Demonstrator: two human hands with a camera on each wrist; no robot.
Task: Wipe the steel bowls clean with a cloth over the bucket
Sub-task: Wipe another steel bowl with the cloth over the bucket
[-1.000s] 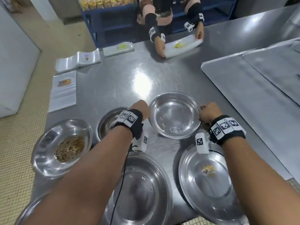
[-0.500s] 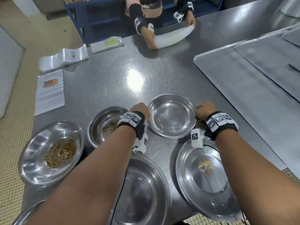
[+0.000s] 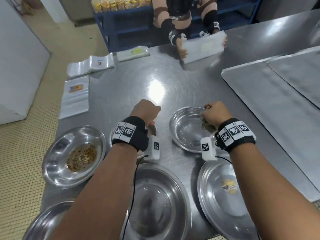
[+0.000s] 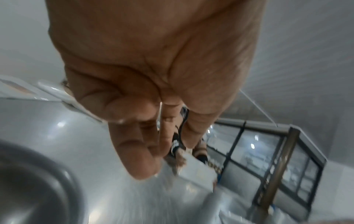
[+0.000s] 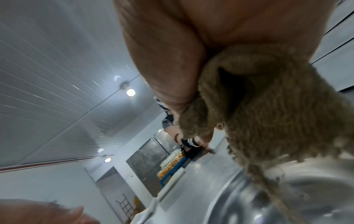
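Note:
A clean steel bowl (image 3: pixel 186 134) stands mid-table. My right hand (image 3: pixel 213 113) grips a crumpled brown cloth (image 3: pixel 207 126) over the bowl's right inner side. In the right wrist view the cloth (image 5: pixel 268 106) hangs from my fist onto the bowl (image 5: pixel 287 197). My left hand (image 3: pixel 145 110) hovers as a fist left of that bowl, above a smaller bowl (image 3: pixel 153 129) that my wrist mostly hides. In the left wrist view its fingers (image 4: pixel 138 151) are curled and hold nothing. A bowl with brown crumbs (image 3: pixel 74 156) sits further left. No bucket is in view.
Two large steel plates (image 3: pixel 155 201) (image 3: pixel 223 193) lie near the front edge, another (image 3: pixel 43 222) at the bottom left. Flat steel trays (image 3: pixel 270 94) fill the right side. Plastic bags (image 3: pixel 76 96) lie at the far left. Another person's hands (image 3: pixel 181 49) handle a bag opposite.
My left hand has come off the clean bowl's left rim and shifted left. My right hand has brought the cloth from the bowl's right rim in over the bowl.

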